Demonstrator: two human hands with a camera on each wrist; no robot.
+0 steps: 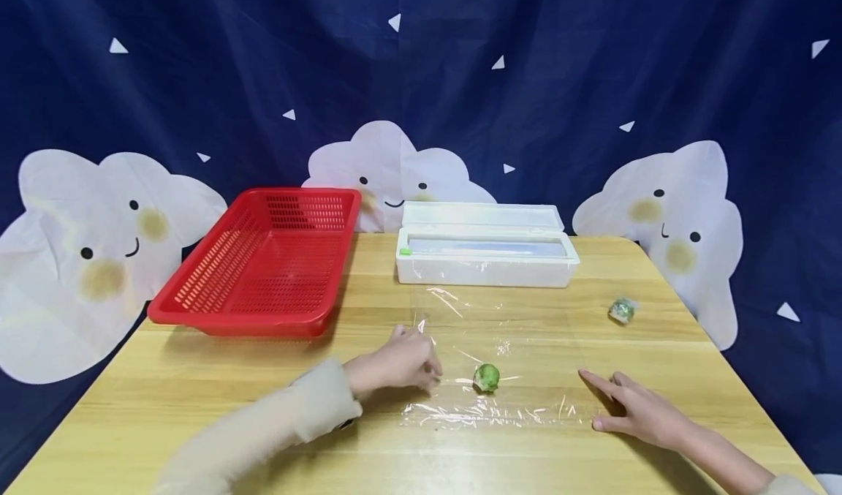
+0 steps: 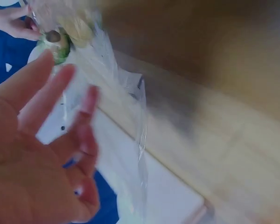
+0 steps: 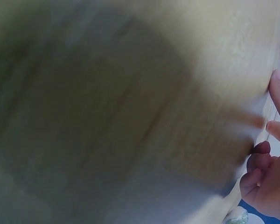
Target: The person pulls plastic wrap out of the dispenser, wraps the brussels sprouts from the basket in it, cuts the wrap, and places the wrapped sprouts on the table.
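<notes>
Cream sleeve of left arm: nearest the camera, angled in from lower left of the head view. Extending from this sleeve: left hand, at the left side of a clear cling film sheet. Shows fingers parted and loosely bent; holds nothing. Contact with film: cannot be told.

Opposite, at right edge of film: right hand. Shows index finger and thumb extended and spread apart, other fingers bent in the right wrist view; holds nothing. Exact contact of fingertips with film: cannot be told.

Between both hands, on the near half of the film: one green Brussels sprout, closer to left hand than to right. Beyond right hand, to the right of the film: one wrapped sprout, resting on the wood-grain counter.

Behind the film: white dispenser box, with lid raised at the rear and green slider at the left end. Film runs from box toward camera. Left of box: red perforated basket. At rear: navy backdrop with smiling white clouds.
</notes>
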